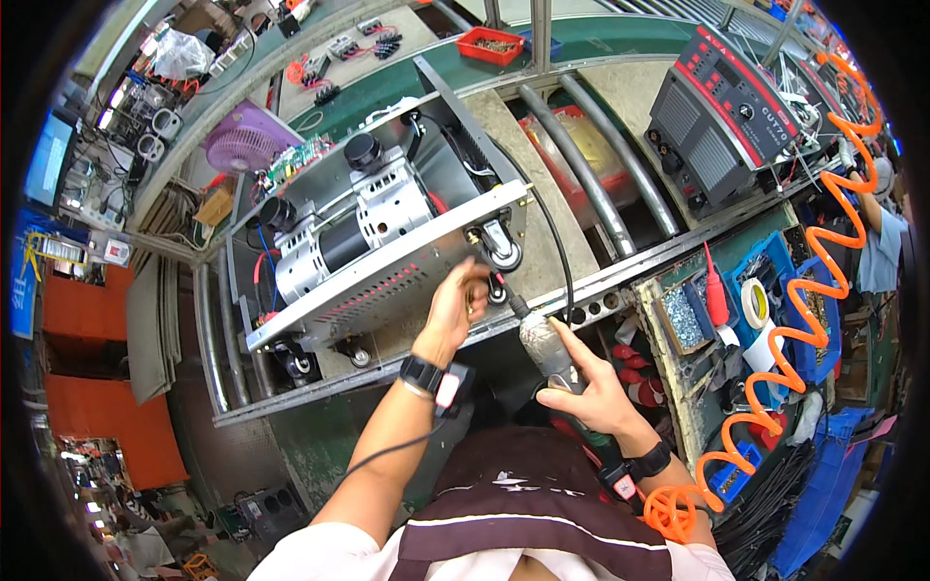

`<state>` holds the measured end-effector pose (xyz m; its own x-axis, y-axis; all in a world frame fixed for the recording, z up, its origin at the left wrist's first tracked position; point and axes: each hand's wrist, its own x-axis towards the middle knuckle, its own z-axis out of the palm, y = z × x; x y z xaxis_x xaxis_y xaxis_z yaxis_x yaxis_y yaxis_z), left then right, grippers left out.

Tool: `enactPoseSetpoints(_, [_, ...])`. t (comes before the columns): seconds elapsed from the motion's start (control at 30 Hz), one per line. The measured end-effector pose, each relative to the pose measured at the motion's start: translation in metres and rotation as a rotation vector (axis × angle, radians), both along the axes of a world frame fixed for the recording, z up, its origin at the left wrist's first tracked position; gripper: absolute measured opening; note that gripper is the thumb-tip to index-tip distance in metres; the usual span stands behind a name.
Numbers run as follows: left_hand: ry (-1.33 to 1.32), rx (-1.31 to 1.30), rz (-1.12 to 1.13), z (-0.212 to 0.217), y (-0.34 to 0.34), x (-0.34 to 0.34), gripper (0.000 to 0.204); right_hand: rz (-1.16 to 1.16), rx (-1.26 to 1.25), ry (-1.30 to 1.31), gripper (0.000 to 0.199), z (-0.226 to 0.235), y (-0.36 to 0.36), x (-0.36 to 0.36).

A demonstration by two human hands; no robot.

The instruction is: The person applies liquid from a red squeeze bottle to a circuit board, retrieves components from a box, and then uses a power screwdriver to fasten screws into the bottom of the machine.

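Observation:
My right hand point(603, 395) is wrapped round a worn grey power screwdriver point(544, 347), its tip pointing up and left at a caster wheel point(502, 247). The caster is mounted at the near right corner of a metal machine chassis point(387, 283), which lies tilted on the roller bench. Beside the driver's tip, my left hand point(453, 308) has its fingers curled in close to the caster; whether they hold a small part is hidden. Inside the chassis sits a silver and black twin-head compressor point(354, 232). Another caster point(297, 360) shows at the near left corner.
A boxy red-and-black machine point(722, 116) stands on the bench at right. An orange coiled hose point(809, 329) hangs down the right side. Bins of screws point(684, 318), a tape roll point(755, 302) and a red-handled tool point(716, 295) lie nearby. Steel rollers point(581, 169) cross the bench.

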<state>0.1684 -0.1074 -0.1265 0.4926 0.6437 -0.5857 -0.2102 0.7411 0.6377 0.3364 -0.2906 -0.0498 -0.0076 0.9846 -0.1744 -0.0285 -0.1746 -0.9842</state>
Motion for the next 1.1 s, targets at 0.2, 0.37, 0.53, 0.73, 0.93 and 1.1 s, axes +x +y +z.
enactPoseSetpoints(0.2, [-0.006,-0.013,0.104,-0.018,-0.025,-0.035,0.018,0.005,-0.029,-0.08,0.085,-0.003,0.013,-0.004])
enactPoseSetpoints(0.37, [0.0,0.036,0.05,-0.009,-0.026,-0.039,0.017,0.0,-0.056,-0.167,0.085,0.007,0.015,-0.016])
enactPoseSetpoints(0.53, [0.045,0.07,-0.023,-0.02,-0.024,-0.043,0.017,-0.109,0.029,-0.189,0.081,0.002,0.015,-0.029])
enactPoseSetpoints(0.73, [0.074,0.007,0.009,-0.026,-0.024,-0.045,0.018,-0.111,0.012,-0.238,0.081,-0.005,0.018,-0.028])
enactPoseSetpoints(0.93, [-0.16,-0.196,0.085,-0.036,-0.008,-0.031,0.019,-0.056,-0.02,-0.358,0.088,-0.01,-0.001,-0.021])
enactPoseSetpoints(1.1, [-0.263,-0.263,0.1,-0.036,-0.005,-0.015,0.021,0.025,-0.088,-0.32,0.088,-0.034,-0.034,-0.013])
